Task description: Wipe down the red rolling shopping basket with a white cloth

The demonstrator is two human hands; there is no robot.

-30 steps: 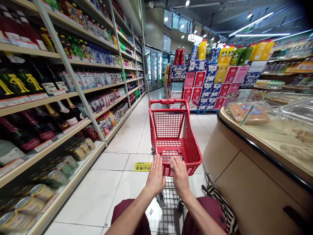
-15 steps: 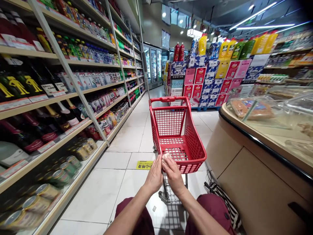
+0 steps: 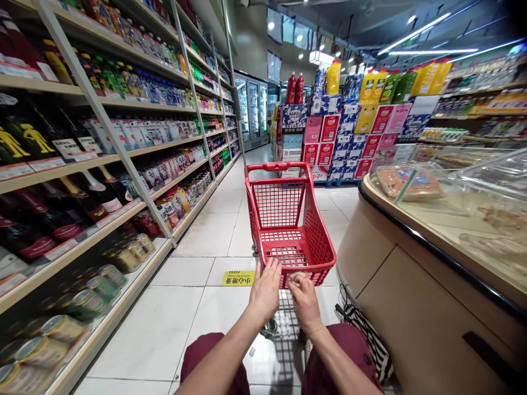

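Tiled floor (drinks shelves alongside): left hand flat by red cart, right hand pinching pale wad.

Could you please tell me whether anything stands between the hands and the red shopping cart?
Nothing visible stands between the left hand and the red shopping cart. At the right hand, only a small pale item shows at its fingertips, too unclear to identify.

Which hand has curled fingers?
The right hand, by the red cart, its fingers curled around what seems a pale wad; the left hand has its fingers extended.
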